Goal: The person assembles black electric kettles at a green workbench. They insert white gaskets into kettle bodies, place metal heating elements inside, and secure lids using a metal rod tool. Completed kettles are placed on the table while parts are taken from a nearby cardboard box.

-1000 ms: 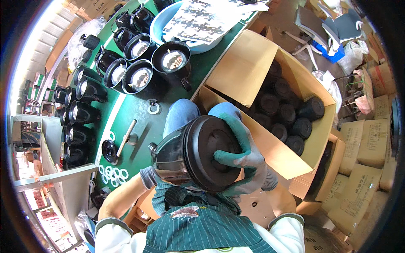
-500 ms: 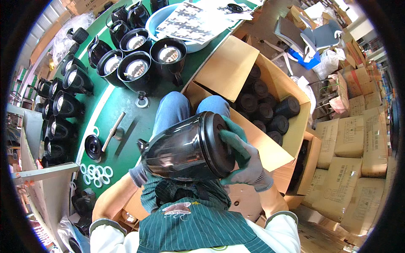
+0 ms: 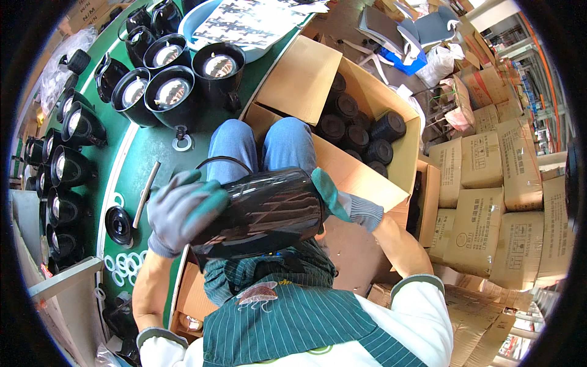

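A glossy black jug lies sideways above my lap, a thin dark handle arching along its far side. My right hand, in a grey and green glove, grips its right end with the thumb on top; the other fingers are hidden beneath. Over the jug's left end is my gloved left hand, its fingers smeared by motion, so its grip is unclear. On the green table to the left, a round black lid lies beside a slim rod. Several white rings are loose near them.
Several open black jugs with shiny insides stand on the table, near a blue basin topped with printed sheets. An open carton of black cylindrical parts is at my right. Stacked cartons stand farther right.
The jug has turned, so its broad right end no longer faces up toward me and its handle shows. My left hand has come up from beneath it onto the left end. The whole view has shifted.
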The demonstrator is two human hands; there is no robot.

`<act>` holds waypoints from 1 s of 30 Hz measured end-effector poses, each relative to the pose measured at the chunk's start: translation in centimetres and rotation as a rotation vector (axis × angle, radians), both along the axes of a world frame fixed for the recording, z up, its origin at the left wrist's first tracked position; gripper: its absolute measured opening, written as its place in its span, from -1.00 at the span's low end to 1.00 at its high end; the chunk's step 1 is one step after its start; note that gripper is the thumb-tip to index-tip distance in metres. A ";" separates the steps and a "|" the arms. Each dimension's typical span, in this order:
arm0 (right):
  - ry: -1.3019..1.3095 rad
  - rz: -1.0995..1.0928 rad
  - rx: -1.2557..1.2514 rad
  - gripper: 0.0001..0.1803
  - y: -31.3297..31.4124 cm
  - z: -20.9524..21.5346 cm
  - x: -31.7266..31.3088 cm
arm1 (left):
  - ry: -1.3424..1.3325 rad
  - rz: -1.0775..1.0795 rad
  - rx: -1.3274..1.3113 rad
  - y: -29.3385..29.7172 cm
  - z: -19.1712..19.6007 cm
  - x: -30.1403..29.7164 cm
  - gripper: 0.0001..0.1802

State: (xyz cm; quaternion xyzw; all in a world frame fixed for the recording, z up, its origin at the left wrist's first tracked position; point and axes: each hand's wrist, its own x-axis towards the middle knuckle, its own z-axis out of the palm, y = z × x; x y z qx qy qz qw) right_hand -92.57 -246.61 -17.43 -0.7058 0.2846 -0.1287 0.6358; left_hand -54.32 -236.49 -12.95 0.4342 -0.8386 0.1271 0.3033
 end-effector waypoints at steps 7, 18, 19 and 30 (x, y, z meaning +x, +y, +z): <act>-0.151 -0.033 -0.396 0.02 1.7 2.5 3.8 | 1.099 0.159 0.738 0.3 -4.4 1.3 -0.59; -0.205 -0.096 -0.252 -0.07 0.7 0.0 4.2 | 0.485 0.230 0.250 -0.1 -1.4 2.1 -0.63; -0.209 -0.095 -0.312 -0.08 1.2 1.0 4.2 | 0.691 0.336 0.497 0.1 -2.3 1.8 -0.64; -0.304 -0.263 -0.117 -0.17 2.5 -3.2 6.0 | 0.335 0.139 -0.091 -1.2 0.1 2.0 -0.55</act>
